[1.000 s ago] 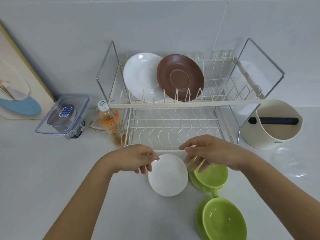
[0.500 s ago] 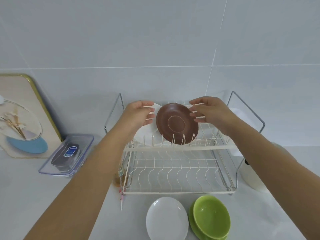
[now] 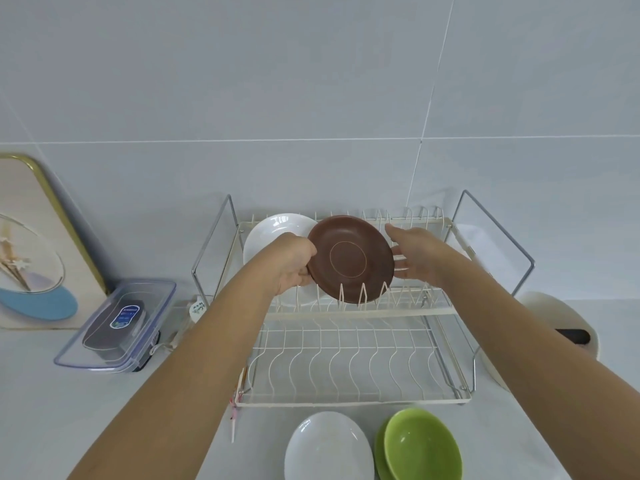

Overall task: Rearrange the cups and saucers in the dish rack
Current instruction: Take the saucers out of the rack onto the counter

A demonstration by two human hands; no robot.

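Observation:
A brown saucer (image 3: 350, 259) stands on edge in the top tier of the cream two-tier dish rack (image 3: 360, 314). My left hand (image 3: 292, 263) grips its left rim. My right hand (image 3: 414, 252) is spread open just right of the saucer, fingertips near its rim. Behind my left hand a white saucer (image 3: 273, 227) leans in the same tier, partly hidden. In front of the rack on the counter lie another white saucer (image 3: 329, 448) and a green cup (image 3: 423, 445) on a green saucer (image 3: 380, 457).
The rack's lower tier (image 3: 349, 367) holds nothing. A clear lidded box (image 3: 117, 323) sits at the left beside a framed board (image 3: 31, 244). A cream round container (image 3: 554, 336) with a black bar stands at the right. A bottle cap (image 3: 198, 308) shows behind my left arm.
Both hands rose from the counter dishes to the top tier. My left hand has closed on the brown saucer's left rim, and the right hand now sits open beside it.

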